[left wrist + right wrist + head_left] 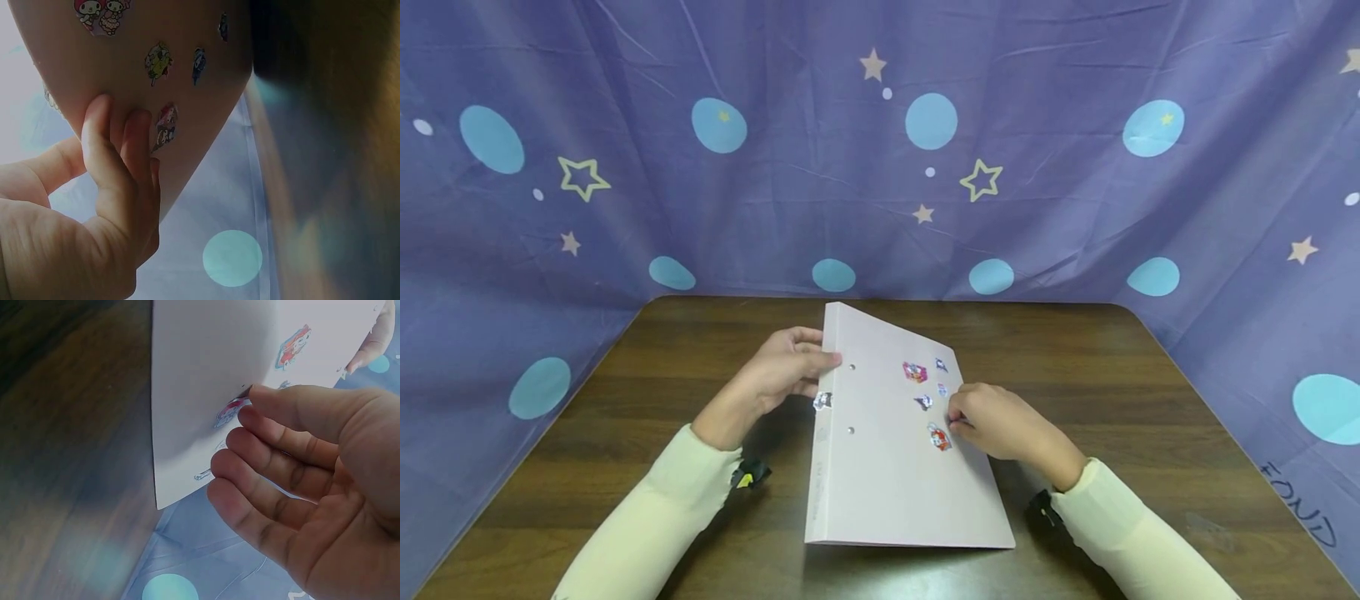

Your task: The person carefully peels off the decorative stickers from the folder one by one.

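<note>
A white binder (887,483) with rivets along its spine stands tilted over the table, its spine side raised. My left hand (786,367) grips it at the spine, thumb on the front cover. In the left wrist view, the fingers (134,150) lie against its back cover, which carries several cartoon stickers (159,62). On the front are more stickers, among them a red one (938,437) and a pink one (914,372). My right hand (1000,421) is at the right edge, thumb and index fingertips pinching at a small pink and blue sticker (228,415).
The brown wooden table (1120,375) extends under both forearms. A purple curtain (1045,225) with stars and dots hangs behind it and along its sides. A small silvery sticker (823,401) sits on the spine just below the left hand.
</note>
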`<action>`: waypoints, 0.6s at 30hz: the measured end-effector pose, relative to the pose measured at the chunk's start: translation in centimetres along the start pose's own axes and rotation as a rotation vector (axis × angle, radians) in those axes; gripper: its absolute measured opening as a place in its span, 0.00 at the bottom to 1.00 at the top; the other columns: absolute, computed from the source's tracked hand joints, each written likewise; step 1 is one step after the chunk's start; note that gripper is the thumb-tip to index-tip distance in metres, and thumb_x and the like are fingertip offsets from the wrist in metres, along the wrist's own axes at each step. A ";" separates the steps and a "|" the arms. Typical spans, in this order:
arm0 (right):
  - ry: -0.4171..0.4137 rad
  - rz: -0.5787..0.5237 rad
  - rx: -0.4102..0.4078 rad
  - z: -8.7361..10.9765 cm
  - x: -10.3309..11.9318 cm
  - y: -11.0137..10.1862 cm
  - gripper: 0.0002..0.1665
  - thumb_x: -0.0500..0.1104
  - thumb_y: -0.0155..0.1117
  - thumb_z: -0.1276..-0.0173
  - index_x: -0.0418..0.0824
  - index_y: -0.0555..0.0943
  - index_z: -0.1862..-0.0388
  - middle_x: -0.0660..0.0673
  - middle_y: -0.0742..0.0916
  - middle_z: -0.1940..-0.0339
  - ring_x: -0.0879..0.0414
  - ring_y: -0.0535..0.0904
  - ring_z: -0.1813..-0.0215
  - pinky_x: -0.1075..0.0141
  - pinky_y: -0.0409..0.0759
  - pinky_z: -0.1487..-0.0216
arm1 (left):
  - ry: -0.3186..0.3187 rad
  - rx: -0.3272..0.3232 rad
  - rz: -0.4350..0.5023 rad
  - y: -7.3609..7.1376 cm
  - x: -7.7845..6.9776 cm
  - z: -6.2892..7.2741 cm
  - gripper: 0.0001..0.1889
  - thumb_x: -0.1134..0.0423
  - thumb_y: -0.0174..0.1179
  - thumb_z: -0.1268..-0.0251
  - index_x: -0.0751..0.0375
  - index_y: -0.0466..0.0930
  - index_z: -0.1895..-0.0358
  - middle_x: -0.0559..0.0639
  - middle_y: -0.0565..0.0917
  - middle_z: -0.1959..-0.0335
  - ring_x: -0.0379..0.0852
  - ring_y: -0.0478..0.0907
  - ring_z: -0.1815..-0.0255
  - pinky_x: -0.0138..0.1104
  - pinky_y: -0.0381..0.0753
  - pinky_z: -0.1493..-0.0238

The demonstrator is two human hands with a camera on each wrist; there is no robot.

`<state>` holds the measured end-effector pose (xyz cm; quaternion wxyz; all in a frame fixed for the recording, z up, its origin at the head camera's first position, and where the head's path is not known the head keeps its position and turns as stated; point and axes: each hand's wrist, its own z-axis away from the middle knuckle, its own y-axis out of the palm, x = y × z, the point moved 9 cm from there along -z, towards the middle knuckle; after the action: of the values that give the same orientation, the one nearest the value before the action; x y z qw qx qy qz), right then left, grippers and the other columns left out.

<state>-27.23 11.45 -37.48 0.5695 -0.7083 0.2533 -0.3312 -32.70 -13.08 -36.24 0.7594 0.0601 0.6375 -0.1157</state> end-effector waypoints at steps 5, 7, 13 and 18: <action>-0.013 0.006 -0.004 0.0 0.2 0.0 0.12 0.34 0.72 0.34 0.46 0.81 0.74 0.54 0.79 0.72 0.60 0.71 0.71 0.67 0.74 0.70 | 0.005 0.000 0.002 0.0 -0.1 0.1 0.35 0.71 0.66 0.34 0.76 0.57 0.30 0.58 0.82 0.56 0.44 0.85 0.67 0.36 0.89 0.70; -0.018 0.015 -0.008 0.0 0.2 0.0 0.12 0.34 0.72 0.34 0.46 0.81 0.74 0.54 0.79 0.73 0.60 0.71 0.71 0.66 0.75 0.70 | 0.000 -0.003 0.002 0.0 0.0 0.1 0.34 0.71 0.66 0.34 0.75 0.58 0.30 0.58 0.82 0.57 0.45 0.85 0.68 0.36 0.88 0.71; -0.030 0.035 -0.025 0.0 0.2 -0.2 0.13 0.34 0.72 0.34 0.46 0.80 0.76 0.54 0.79 0.73 0.60 0.70 0.71 0.66 0.74 0.71 | -0.008 -0.009 -0.001 0.0 -0.1 0.0 0.33 0.72 0.66 0.34 0.73 0.59 0.30 0.57 0.82 0.56 0.45 0.85 0.68 0.35 0.87 0.73; -0.043 0.050 -0.037 -0.1 0.2 -0.2 0.15 0.33 0.71 0.35 0.47 0.78 0.77 0.54 0.79 0.74 0.59 0.70 0.72 0.66 0.73 0.72 | -0.013 -0.011 -0.008 0.0 0.0 0.0 0.34 0.71 0.66 0.34 0.73 0.58 0.30 0.58 0.82 0.55 0.45 0.85 0.67 0.35 0.87 0.73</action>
<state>-27.15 11.32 -37.19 0.5698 -0.7191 0.2648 -0.2969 -32.72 -13.10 -36.25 0.7634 0.0528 0.6333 -0.1157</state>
